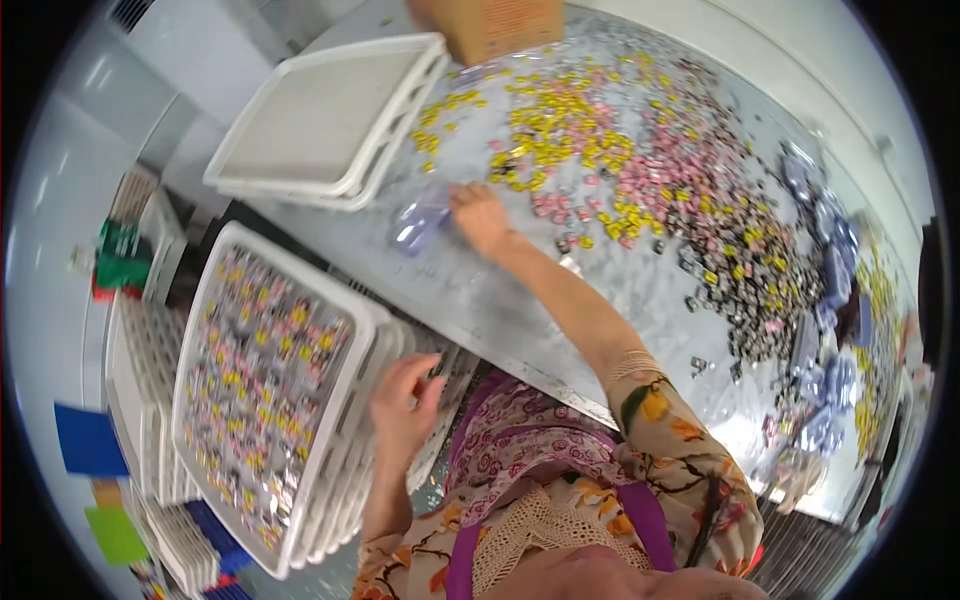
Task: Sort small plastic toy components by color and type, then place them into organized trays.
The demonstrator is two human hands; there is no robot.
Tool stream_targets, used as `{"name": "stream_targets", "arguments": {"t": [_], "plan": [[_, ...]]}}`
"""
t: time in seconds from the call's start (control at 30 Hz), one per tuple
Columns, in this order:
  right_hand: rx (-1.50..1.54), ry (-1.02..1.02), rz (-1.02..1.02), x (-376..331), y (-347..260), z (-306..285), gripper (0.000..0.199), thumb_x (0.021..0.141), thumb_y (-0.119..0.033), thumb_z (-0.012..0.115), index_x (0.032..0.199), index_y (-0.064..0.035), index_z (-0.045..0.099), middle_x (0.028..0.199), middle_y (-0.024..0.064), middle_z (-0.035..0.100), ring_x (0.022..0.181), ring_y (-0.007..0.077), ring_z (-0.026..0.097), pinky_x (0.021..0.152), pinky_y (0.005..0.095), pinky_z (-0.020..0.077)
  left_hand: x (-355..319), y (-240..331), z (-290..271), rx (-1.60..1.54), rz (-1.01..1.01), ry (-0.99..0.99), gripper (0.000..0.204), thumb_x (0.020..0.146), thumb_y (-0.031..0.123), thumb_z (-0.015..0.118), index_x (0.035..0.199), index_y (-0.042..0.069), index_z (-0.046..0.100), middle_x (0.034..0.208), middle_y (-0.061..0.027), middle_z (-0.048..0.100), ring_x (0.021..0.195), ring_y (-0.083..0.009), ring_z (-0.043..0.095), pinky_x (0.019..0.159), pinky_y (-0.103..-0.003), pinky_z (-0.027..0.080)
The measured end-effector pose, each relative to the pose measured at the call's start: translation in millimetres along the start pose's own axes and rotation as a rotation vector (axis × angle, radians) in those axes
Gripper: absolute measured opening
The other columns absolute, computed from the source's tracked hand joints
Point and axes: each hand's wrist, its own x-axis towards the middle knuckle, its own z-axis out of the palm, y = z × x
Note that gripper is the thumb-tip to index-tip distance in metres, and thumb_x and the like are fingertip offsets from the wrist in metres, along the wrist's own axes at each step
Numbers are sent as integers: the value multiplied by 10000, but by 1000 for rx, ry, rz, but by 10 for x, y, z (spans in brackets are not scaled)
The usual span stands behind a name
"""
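Note:
My right hand (pixel 481 217) reaches across the metal table (pixel 500 300) and pinches the edge of a small clear bluish plastic bag (pixel 419 224) lying flat there. Just beyond it spreads a heap of small yellow wrapped sweets (pixel 560 130), with pink ones (pixel 670 170) further right. My left hand (pixel 404 402) is curled over the near rim of a white plastic tray (pixel 372 330), the top one of a stack beside the table. That tray is full of small bags of mixed sweets (pixel 260 370).
An empty stack of white trays (pixel 330 110) sits at the table's far left, with a brown cardboard box (pixel 495 22) behind it. Dark wrapped sweets (pixel 750 290) and filled clear bags (pixel 830 260) cover the right side. More trays (pixel 150 350) stand on the floor at left.

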Motion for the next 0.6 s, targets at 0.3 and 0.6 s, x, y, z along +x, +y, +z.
{"name": "stream_targets", "arguments": {"t": [0.3,0.6], "plan": [[494,88,287,-313,186,-550,92,779,-92,681,850,-37,661,913,89,666,885,301,646,786,419,518,776,-862,1177,-866,-361,-13,401,956,106,649,1342,58,551,1183,-71,617,884,-136,607,735,-283,503],[794,126,676,-1955,-128,-1621,161,743,-28,803,790,-22,649,889,100,678,807,260,661,662,350,538,946,-411,1739,-951,-240,-238,817,790,-128,617,1522,114,347,1413,-118,496,1196,-166,519,941,-300,482]]}}
